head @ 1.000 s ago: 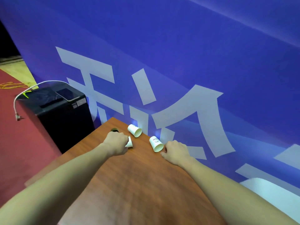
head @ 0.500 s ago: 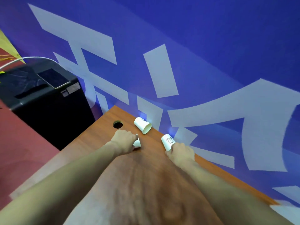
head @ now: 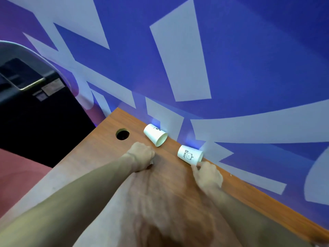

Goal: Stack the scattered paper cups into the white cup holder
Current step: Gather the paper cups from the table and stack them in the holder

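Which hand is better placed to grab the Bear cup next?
Right. The right hand already has a fingertip at the rim of the Bear cup, which lies on its side. The left hand is fisted further off, apparently around another cup.

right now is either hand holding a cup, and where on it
The left hand is curled over something white, likely a cup, but it is too hidden to tell. The right hand touches the Bear cup at its rim end with its fingertips; no clear grip.

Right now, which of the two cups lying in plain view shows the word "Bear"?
The paper cup at the right hand, whose fingertips touch it. The other cup, nearer the table hole, shows only small dark marks.
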{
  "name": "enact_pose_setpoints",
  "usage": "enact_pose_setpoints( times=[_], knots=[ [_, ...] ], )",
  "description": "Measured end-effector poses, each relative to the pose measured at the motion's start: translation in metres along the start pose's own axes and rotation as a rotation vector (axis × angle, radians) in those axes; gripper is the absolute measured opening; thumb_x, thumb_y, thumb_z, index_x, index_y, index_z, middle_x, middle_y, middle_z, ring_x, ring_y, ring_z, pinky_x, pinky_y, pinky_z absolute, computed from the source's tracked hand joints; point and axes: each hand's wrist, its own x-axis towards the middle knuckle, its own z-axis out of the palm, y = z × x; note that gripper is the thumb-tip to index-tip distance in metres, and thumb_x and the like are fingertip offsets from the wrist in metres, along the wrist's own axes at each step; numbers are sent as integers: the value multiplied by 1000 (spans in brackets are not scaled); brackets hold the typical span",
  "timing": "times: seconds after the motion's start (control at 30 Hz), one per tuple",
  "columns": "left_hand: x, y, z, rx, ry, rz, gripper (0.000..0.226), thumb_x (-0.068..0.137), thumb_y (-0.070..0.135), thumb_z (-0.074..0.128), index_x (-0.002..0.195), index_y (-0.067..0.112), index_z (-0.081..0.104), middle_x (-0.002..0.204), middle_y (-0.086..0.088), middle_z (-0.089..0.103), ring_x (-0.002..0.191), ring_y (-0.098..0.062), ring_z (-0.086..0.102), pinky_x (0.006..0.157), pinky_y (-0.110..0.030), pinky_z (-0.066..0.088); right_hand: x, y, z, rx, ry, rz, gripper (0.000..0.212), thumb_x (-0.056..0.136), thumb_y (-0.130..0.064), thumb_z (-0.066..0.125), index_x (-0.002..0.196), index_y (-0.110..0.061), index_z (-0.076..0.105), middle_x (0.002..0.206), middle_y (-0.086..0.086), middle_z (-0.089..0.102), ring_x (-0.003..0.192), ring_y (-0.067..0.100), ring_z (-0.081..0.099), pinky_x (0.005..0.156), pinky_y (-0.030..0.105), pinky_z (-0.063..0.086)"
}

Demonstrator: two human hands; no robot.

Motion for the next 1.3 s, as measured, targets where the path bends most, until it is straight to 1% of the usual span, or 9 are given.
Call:
enact_pose_setpoints(
  times=[0.23,0.3,0.4,0.57,0.7,0.87,1.03,1.2,1.3],
  knots=[
    [-19,6,-12,-15,72,-39,13,92,25,53,101,20,60,108,-1,66,96,-25,66,61,-29,33,-11,11,-3,3,84,-24,29,93,-46,50,102,-28,71,100,2,70,98,26,65,76,30,47],
    [-29,5,-19,-11,131,-44,9,93,28,52,93,22,59,105,-1,66,93,-26,66,61,-29,32,-22,17,-9,-3,103,-55,25,93,-44,51,100,-29,70,98,2,70,96,27,64,73,30,44],
    [-49,7,-34,-37,191,-71,24,91,27,50,70,18,43,100,-1,68,88,-27,65,61,-29,31,-42,26,-20,-10,136,-92,24,92,-42,50,99,-30,70,98,1,70,94,25,64,72,30,44],
    [-90,25,-67,-69,245,-83,9,93,28,52,95,22,57,101,0,67,92,-26,64,63,-29,33,-83,44,-45,2,190,-118,24,92,-41,51,98,-27,69,97,0,70,94,25,65,72,29,44],
    [-120,50,-101,-84,275,-109,10,92,29,54,88,22,61,82,2,51,85,-25,59,57,-26,29,-114,61,-66,7,240,-152,24,91,-39,51,98,-26,69,92,-1,69,89,25,65,64,28,41],
    [-142,97,-141,-88,392,-100,17,94,36,51,87,23,60,98,-1,66,91,-24,63,71,-30,40,-150,94,-99,13,317,-181,23,91,-37,50,99,-25,69,87,-1,66,84,24,63,61,28,39],
    [-157,161,-178,-109,488,-58,25,96,40,49,96,20,65,100,-2,66,91,-26,64,64,-30,34,-186,151,-128,5,368,-156,22,90,-35,50,93,-24,69,80,-2,55,80,25,60,60,29,38],
    [-164,236,-212,-86,514,36,26,96,39,50,98,19,67,97,-2,66,88,-25,63,62,-29,35,-219,223,-144,-8,387,-90,22,88,-34,49,88,-22,67,75,0,54,79,28,59,60,31,36],
    [-171,283,-234,-64,513,86,27,96,37,48,94,19,67,92,-3,64,76,-25,57,61,-30,34,-238,268,-152,0,398,-74,21,87,-34,49,85,-21,65,76,2,58,82,28,62,60,31,37]
  ],
)
